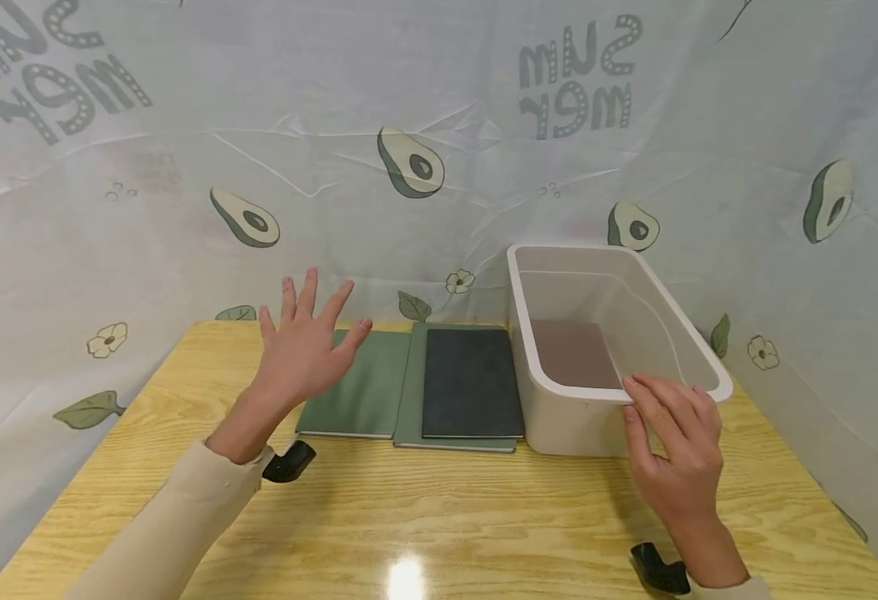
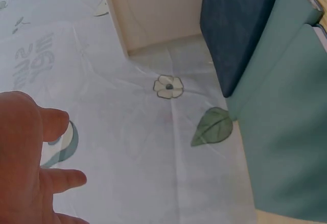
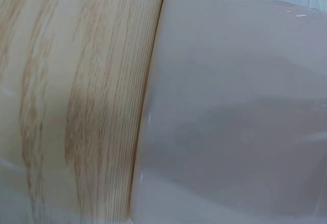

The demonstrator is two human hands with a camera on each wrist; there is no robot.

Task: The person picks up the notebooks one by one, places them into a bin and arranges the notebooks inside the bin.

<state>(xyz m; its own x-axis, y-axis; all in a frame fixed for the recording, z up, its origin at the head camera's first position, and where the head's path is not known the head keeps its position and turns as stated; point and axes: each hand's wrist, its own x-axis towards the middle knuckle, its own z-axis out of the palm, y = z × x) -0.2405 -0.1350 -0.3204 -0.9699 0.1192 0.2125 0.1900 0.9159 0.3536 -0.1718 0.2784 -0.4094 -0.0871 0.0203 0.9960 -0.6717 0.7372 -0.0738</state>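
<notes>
Resting on the near rim of the white plastic bin [image 1: 596,333], the right hand [image 1: 675,454] is seen with fingers straight, nothing gripped. The left hand [image 1: 304,346] is held splayed above the green notebook [image 1: 360,383], empty. The bin is placed on the wooden table [image 1: 439,517], just beside the dark notebook [image 1: 471,382]. It is judged light, rigid, smooth-walled; best gripped at the rim.

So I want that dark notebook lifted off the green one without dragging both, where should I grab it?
Take the flat dark blue-black notebook by its near short edge, coming from the front. It lies flat on the larger green notebook, and the white plastic bin stands close along its right side. The near edge is free, probably giving fingertips room to slip under. The left hand is nearest.
</notes>
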